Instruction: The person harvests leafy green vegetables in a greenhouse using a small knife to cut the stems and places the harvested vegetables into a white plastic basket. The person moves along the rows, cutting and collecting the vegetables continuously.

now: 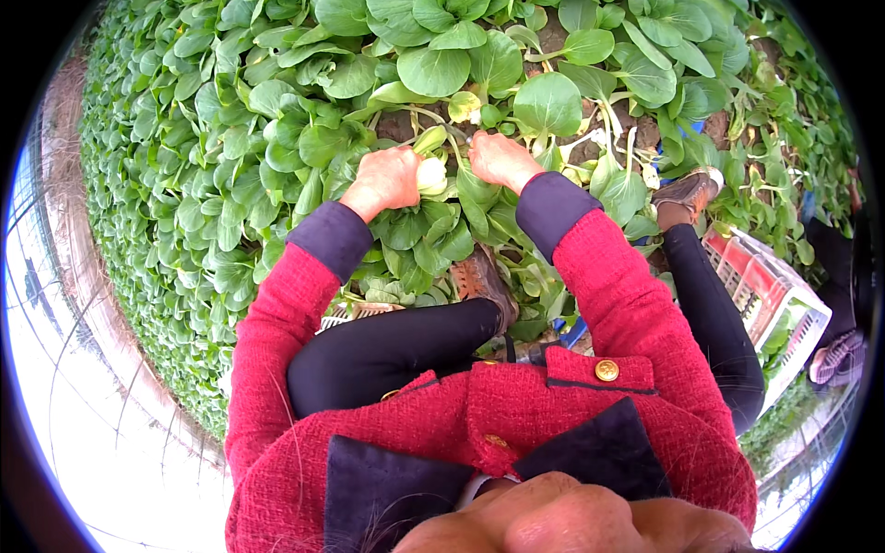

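Observation:
My left hand is closed around a head of leafy greens, like bok choy. The pale, trimmed-looking base shows at the right side of the fist, and leaves hang below. To its right, my right hand is curled with the thumb side towards the left hand. A small bit of something shiny shows at its fingertips, too small to name. A yellowing leaf lies just above the gap between the hands, over brown soil. Loose leaves and stems lie around the right hand.
Dense leafy greens fill the left and top. A white plastic crate with greens inside stands at the right, beside my leg. Part of another pale crate shows by my left knee. Another person's shoe is at the far right.

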Tool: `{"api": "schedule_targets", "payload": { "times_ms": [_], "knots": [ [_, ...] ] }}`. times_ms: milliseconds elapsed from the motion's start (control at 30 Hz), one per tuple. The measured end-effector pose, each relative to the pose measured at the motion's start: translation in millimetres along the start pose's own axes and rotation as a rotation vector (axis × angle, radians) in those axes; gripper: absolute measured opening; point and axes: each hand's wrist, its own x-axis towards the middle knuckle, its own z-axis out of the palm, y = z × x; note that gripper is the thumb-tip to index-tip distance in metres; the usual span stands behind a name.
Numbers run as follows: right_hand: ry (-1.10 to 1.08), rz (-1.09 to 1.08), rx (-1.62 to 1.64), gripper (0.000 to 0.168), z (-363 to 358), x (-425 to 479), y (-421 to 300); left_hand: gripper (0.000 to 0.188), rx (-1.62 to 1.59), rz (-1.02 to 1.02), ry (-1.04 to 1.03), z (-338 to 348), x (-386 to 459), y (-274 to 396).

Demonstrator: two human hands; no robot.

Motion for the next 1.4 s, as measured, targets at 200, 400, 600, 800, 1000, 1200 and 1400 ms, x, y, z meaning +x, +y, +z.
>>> {"api": "schedule_targets", "payload": {
  "times_ms": [200, 400, 600, 800, 1000, 1200, 1400],
  "knots": [
    [-0.168, -0.130, -0.208, 0.033, 6.3, -2.2, 29.6, 0.043, -0.104, -0.039, 0.059, 0.1, -2.2, -7.0],
    [0.410, -0.127, 0.818, 0.026, -32.6, -68.2, 26.2, 0.052, -0.843, 0.228, 0.096, -31.0, -49.6, -39.7],
    [-0.015, -0.525, 1.548, 0.046, -52.3, -82.2, -26.1, 0.059, -1.324, 0.417, 0.007, -41.6, -84.9, -24.2],
    [0.197, -0.542, 1.440, 0.036, -57.6, -87.4, -27.5, 0.060, -1.575, 0.610, 0.269, -61.2, -95.6, -20.0],
    [0.135, -0.608, 1.551, 0.037, -55.4, -95.3, -58.9, 0.074, -1.665, 0.444, 0.384, -29.4, -63.0, 17.2],
    [0.362, -0.319, 1.034, 0.036, -72.7, -85.4, -22.8, 0.045, -1.387, 0.404, 0.528, -66.1, -48.0, -9.1],
    [0.440, -0.067, 0.437, 0.034, -44.1, -76.6, 52.2, 0.031, -0.962, 0.213, 0.259, -67.5, 15.5, 10.8]
  ]
}}
